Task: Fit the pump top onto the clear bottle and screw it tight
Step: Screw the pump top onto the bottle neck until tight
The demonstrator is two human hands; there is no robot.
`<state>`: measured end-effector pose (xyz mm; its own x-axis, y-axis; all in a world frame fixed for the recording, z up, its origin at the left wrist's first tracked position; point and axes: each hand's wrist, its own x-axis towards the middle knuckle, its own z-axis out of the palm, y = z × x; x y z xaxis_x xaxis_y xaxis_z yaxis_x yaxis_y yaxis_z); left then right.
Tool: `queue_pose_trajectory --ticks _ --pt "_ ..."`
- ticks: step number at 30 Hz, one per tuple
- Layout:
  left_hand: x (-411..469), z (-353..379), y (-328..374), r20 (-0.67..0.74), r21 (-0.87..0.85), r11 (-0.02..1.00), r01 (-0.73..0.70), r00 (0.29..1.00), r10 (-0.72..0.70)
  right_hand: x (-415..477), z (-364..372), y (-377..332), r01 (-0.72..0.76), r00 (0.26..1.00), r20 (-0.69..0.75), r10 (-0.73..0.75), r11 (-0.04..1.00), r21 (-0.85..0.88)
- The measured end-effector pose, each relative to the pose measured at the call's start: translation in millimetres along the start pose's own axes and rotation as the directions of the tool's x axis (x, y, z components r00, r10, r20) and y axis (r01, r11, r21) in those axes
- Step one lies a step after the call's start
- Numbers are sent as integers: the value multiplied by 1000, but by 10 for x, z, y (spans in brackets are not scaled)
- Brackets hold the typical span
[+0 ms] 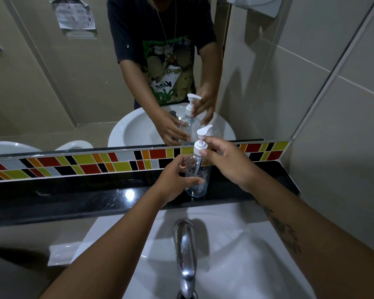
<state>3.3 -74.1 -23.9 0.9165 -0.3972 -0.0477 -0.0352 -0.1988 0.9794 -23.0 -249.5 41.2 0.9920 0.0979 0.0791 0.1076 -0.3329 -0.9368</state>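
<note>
Black tabletop (pixel 95 195) holds the clear bottle (pixel 197 180), gripped by the left hand (pixel 173 182) while the right hand (pixel 225 162) pinches its pump top (pixel 201 143).

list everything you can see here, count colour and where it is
clear bottle: one, transparent, upright on the black ledge
pump top: one, white, on the bottle's neck, its tube down inside
black ledge: one, glossy black, behind the basin
tile strip: one, red, yellow, orange, black and grey, above the ledge
mirror: one, on the wall, reflects the person, bottle and basin
faucet: one, chrome, bottom centre over the basin
basin: one, white, foreground
paper notice: one, white, seen in the mirror, top left
left hand: fingers around the bottle body
right hand: fingers on the pump collar
</note>
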Motion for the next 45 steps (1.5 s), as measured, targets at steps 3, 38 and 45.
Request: queue_pose_trajectory --ticks 3,38,45 --pt "2 16 -14 -11 -9 1000 2 1000 -2 24 54 -23 21 992 -127 -16 999 43" --pt "-6 94 -70 -101 -25 998 -59 993 57 32 194 -64 42 984 -172 -57 995 -91" --pt "-15 161 -134 -158 -53 993 -101 983 91 30 303 -57 62 949 -292 -121 977 -204"
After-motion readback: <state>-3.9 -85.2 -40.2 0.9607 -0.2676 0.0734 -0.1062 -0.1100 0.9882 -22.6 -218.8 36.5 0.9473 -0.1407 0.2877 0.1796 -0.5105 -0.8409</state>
